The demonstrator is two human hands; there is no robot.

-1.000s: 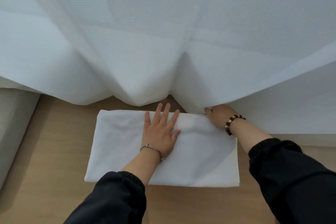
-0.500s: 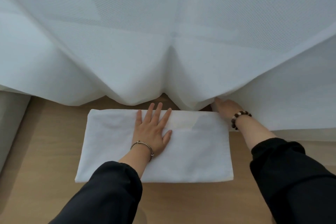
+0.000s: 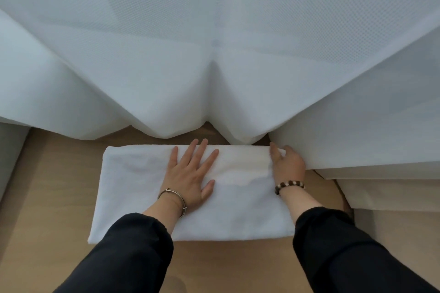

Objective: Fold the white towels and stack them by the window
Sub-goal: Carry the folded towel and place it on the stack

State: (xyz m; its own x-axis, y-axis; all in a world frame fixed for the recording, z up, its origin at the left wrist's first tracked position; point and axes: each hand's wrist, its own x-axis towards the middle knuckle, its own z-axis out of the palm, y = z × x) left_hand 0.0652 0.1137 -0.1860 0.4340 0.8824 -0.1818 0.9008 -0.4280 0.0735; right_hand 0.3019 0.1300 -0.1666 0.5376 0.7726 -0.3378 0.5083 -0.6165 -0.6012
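**One folded white cloth towel (image 3: 133,185) placed beneath sheer white curtain (image 3: 166,78)**

It lay at the pale wooden floor's (image 3: 54,173) far edge. On it the left hand (image 3: 190,176) pressed flat, fingers straight; the right hand (image 3: 288,164) gripped its far right corner. Next, seemingly: release, fetch another.

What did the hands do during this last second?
The right hand drew back from the curtain hem and now grips the far right corner of the white towel. The left hand stayed pressed flat on the towel, which still lies folded on the wooden surface.
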